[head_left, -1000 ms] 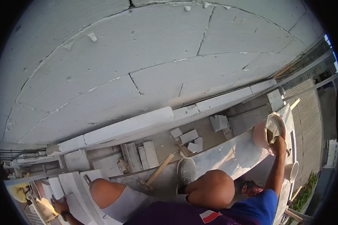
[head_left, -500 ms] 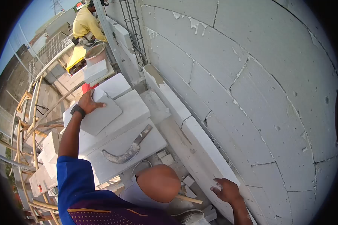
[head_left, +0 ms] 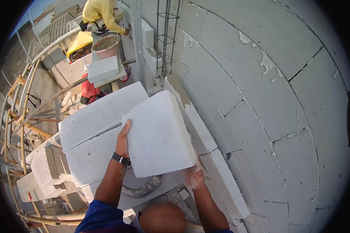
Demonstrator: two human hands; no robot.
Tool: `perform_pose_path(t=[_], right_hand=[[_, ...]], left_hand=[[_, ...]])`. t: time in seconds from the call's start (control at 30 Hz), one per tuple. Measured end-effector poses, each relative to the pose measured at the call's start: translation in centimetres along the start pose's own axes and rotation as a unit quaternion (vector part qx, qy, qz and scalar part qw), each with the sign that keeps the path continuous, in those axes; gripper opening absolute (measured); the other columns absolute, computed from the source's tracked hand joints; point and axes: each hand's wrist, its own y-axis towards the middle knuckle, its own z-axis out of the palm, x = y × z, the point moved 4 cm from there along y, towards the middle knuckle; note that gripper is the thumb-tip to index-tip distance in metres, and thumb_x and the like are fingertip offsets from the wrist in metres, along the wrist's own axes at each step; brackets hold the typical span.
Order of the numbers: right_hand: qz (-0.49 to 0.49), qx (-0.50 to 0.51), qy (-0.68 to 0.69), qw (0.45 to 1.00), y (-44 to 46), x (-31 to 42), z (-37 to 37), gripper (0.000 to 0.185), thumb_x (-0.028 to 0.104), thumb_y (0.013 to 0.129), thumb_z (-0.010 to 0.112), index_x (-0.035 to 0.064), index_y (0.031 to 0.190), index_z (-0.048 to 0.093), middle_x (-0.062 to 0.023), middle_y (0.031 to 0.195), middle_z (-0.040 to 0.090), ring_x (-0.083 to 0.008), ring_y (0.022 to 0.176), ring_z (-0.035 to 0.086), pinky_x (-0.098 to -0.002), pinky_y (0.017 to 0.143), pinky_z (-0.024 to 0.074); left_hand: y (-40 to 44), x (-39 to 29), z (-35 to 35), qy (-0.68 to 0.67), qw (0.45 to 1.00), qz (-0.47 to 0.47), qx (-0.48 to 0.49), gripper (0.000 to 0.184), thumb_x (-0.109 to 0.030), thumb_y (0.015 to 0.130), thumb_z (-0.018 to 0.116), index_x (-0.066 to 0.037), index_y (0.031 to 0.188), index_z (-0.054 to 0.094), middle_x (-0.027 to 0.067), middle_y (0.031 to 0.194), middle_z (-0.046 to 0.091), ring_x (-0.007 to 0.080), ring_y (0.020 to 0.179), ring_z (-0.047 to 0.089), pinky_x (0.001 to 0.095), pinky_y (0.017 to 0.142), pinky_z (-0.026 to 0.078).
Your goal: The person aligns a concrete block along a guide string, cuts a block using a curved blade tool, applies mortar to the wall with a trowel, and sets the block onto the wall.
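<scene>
A pale lightweight concrete block (head_left: 159,136) is held up in front of me, tilted, between both hands. My left hand (head_left: 123,141) grips its left edge, with the thumb showing on the near face. My right hand (head_left: 193,176) supports the lower right corner, its fingers partly hidden by the block and dusted white. Under and behind the held block lie larger pale blocks (head_left: 101,112) in a stack. A curved metal blade (head_left: 142,189) lies on the lower slab, partly covered by the held block. Right of it runs a low row of blocks (head_left: 202,130).
A tall grey block wall (head_left: 252,97) rises close on my right. A steel rebar cage (head_left: 165,42) and a metal post (head_left: 137,46) stand ahead. A person in yellow (head_left: 99,17) works beyond a bucket (head_left: 106,43). Bamboo scaffolding (head_left: 31,105) borders the left.
The smaller block has been lifted off the stack and brought rightward, turned toward me. My right hand has left the low block row and joined my left on it.
</scene>
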Motion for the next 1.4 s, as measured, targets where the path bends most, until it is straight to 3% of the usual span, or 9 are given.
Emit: perform_pose_path(t=[0.07,0.1,0.37,0.67,1.07,1.17,1.23,1.27,1.4], right_hand=[[-0.020,-0.056,0.065,0.996,-0.3,-0.4,1.8,0.126,0.055,0.066,0.088,0.0086,0.164,0.022,-0.0067,0.142,0.052,-0.0209,0.115,0.055,-0.0331,0.093,0.0427],[-0.033,-0.062,0.054,0.996,0.0,-2.1,-0.4,0.120,0.066,0.073,0.086,0.0090,0.161,0.028,-0.0082,0.158,0.045,-0.0276,0.143,0.046,-0.0458,0.114,0.0420],[0.009,-0.223,0.172,0.959,6.9,-0.7,-3.7,0.074,0.023,0.084,0.080,0.0066,0.149,0.048,-0.0090,0.145,0.056,-0.0312,0.134,0.054,-0.0497,0.116,0.0423],[-0.065,-0.229,0.061,0.969,18.8,0.0,-10.5,0.073,0.015,0.081,0.079,0.0104,0.147,0.049,-0.0101,0.144,0.056,-0.0337,0.132,0.055,-0.0572,0.112,0.0442],[-0.206,-0.230,-0.038,0.950,26.5,1.4,-8.2,0.092,-0.004,0.075,0.083,0.0089,0.152,0.036,-0.0113,0.142,0.053,-0.0275,0.130,0.052,-0.0458,0.115,0.0393],[-0.222,-0.220,-0.076,0.947,27.0,2.6,-7.8,0.094,-0.004,0.074,0.083,0.0079,0.154,0.033,-0.0131,0.143,0.052,-0.0279,0.131,0.052,-0.0445,0.115,0.0387],[-0.215,-0.230,-0.086,0.945,27.2,3.4,-7.6,0.096,-0.003,0.074,0.084,0.0072,0.154,0.032,-0.0140,0.143,0.052,-0.0287,0.131,0.052,-0.0440,0.115,0.0390],[-0.212,-0.230,-0.102,0.944,27.2,3.5,-7.6,0.097,-0.003,0.074,0.084,0.0075,0.155,0.031,-0.0143,0.144,0.051,-0.0289,0.131,0.052,-0.0437,0.115,0.0392],[-0.171,-0.228,-0.253,0.925,26.9,4.3,-8.5,0.101,0.001,0.075,0.086,0.0095,0.156,0.028,-0.0144,0.145,0.049,-0.0304,0.129,0.055,-0.0467,0.110,0.0445]], left_hand=[[0.1,2.5,1.4,-0.003,0.999,-0.044,-0.007,0.068,-0.050,0.098,0.068,-0.001,0.144,0.055,0.0146,0.133,0.066,0.0256,0.118,0.066,0.0386,0.101,0.053],[0.2,3.5,1.9,-0.003,0.998,-0.068,-0.013,0.068,-0.050,0.098,0.068,-0.001,0.143,0.055,0.0146,0.132,0.066,0.0252,0.117,0.066,0.0381,0.100,0.053],[7.5,3.8,5.5,0.305,0.938,-0.159,0.055,0.086,-0.060,0.089,0.075,0.002,0.143,0.051,0.0204,0.137,0.060,0.0315,0.126,0.061,0.0473,0.104,0.051],[20.0,-0.6,-1.4,0.765,0.544,0.344,-0.031,0.073,-0.057,0.086,0.075,-0.001,0.131,0.064,0.0162,0.132,0.058,0.0361,0.123,0.052,0.0502,0.104,0.040],[19.7,3.1,1.2,0.736,0.490,0.464,0.057,0.077,-0.056,0.089,0.073,0.002,0.138,0.058,0.0206,0.144,0.053,0.0397,0.131,0.051,0.0508,0.110,0.040],[20.3,7.8,6.1,0.554,0.718,0.421,0.005,0.082,-0.051,0.089,0.077,0.008,0.141,0.052,0.0242,0.144,0.054,0.0397,0.133,0.054,0.0473,0.112,0.043],[26.2,12.1,5.2,0.389,0.913,0.112,-0.048,0.076,-0.047,0.089,0.078,0.010,0.136,0.058,0.0253,0.134,0.063,0.0394,0.125,0.061,0.0454,0.107,0.047],[28.1,14.1,5.2,0.280,0.956,-0.049,-0.067,0.073,-0.046,0.090,0.078,0.010,0.133,0.061,0.0258,0.128,0.067,0.0392,0.122,0.064,0.0445,0.104,0.049],[27.4,14.4,8.1,0.146,0.985,0.021,-0.094,0.070,-0.044,0.087,0.081,0.009,0.130,0.064,0.0211,0.123,0.071,0.0343,0.109,0.070,0.0439,0.096,0.053]])
